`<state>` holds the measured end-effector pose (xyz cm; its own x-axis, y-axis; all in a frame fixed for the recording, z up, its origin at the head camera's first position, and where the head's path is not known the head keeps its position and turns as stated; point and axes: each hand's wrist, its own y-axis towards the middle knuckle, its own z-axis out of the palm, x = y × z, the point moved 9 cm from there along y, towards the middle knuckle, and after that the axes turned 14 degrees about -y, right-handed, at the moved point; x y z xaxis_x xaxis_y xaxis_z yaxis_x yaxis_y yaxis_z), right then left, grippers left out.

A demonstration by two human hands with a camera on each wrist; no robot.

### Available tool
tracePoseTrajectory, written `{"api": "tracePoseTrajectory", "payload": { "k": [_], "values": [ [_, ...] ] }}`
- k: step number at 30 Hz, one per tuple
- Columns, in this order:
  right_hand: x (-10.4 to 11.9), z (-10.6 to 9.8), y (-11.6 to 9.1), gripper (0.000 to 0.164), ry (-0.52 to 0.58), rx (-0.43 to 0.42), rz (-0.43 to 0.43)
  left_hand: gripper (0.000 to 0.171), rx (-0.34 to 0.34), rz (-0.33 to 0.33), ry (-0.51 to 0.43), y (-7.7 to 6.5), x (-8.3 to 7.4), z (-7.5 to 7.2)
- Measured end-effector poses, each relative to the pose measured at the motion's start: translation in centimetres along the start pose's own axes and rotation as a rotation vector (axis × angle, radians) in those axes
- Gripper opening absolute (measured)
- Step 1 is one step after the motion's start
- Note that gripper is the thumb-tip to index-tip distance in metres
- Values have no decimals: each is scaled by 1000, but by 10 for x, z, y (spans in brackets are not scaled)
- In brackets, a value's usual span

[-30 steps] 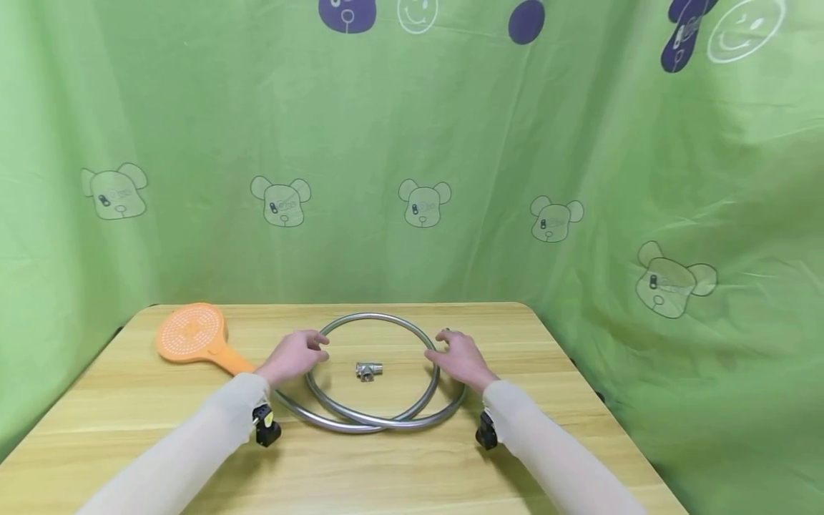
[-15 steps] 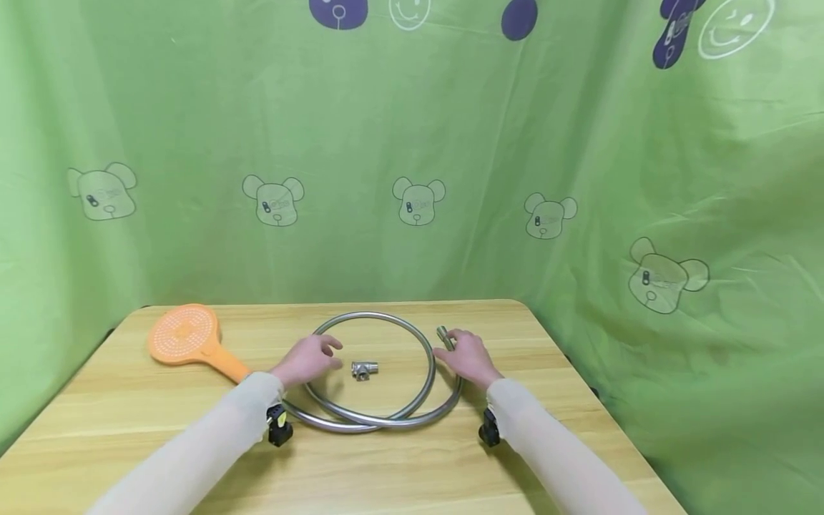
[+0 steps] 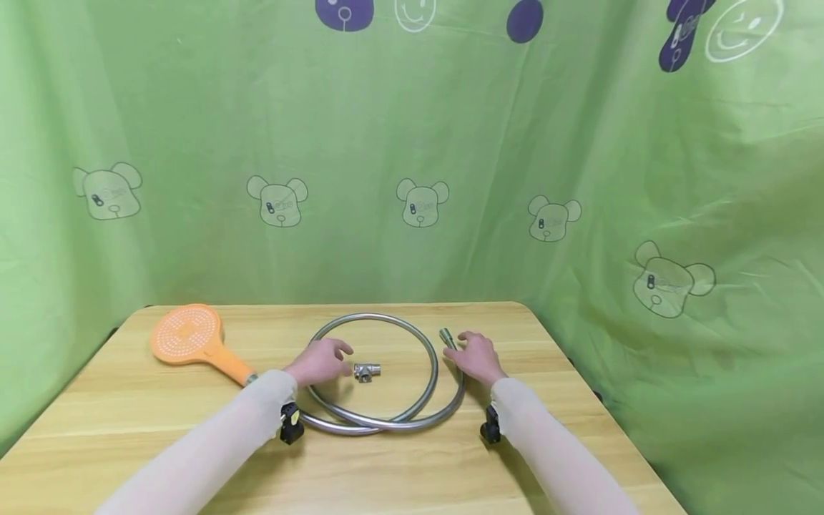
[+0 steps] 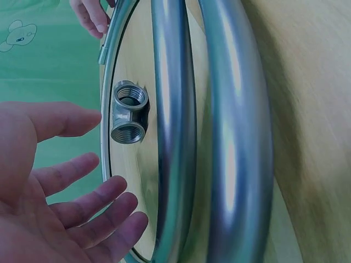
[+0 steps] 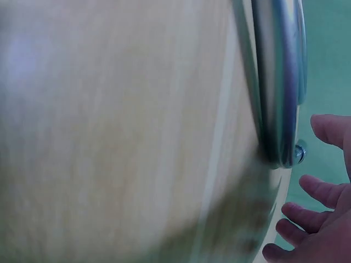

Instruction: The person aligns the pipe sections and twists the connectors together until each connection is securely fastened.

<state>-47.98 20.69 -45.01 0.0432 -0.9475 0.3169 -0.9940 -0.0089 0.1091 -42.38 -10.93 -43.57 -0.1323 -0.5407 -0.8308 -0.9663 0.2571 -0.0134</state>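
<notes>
A small silver three-way pipe fitting [image 3: 365,372] with threaded openings lies on the wooden table inside the loop of a shiny metal shower hose [image 3: 431,357]. My left hand [image 3: 320,361] hovers over the loop's left side, fingertips close to the fitting; in the left wrist view its thumb and fingers [image 4: 104,194] are spread with nothing between them. On the right, my right hand [image 3: 479,357] is beside the hose's end connector [image 3: 446,336], thumb close to it. The right wrist view shows that hand's fingers [image 5: 307,216] apart and relaxed, holding nothing.
An orange shower head [image 3: 187,334] lies at the table's left, its handle running toward my left sleeve [image 3: 212,436], where the hose meets it. Green printed curtains [image 3: 360,250] hang behind and to the right. Wood tabletop [image 3: 399,479] extends in front of the coil.
My left hand has moved right, toward the pipe fitting. My right hand has shifted slightly right, and the hose's end connector, mostly covered before, now shows. Fitting and hose lie as before.
</notes>
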Motion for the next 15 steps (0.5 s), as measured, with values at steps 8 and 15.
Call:
{"api": "tracePoseTrajectory", "payload": {
  "k": [8,15],
  "values": [
    [-9,9,5,64,21,26,-7,50,18,1,28,7,-4,10],
    [-11,14,5,66,77,93,9,54,54,-18,56,11,-5,16]
  ]
}}
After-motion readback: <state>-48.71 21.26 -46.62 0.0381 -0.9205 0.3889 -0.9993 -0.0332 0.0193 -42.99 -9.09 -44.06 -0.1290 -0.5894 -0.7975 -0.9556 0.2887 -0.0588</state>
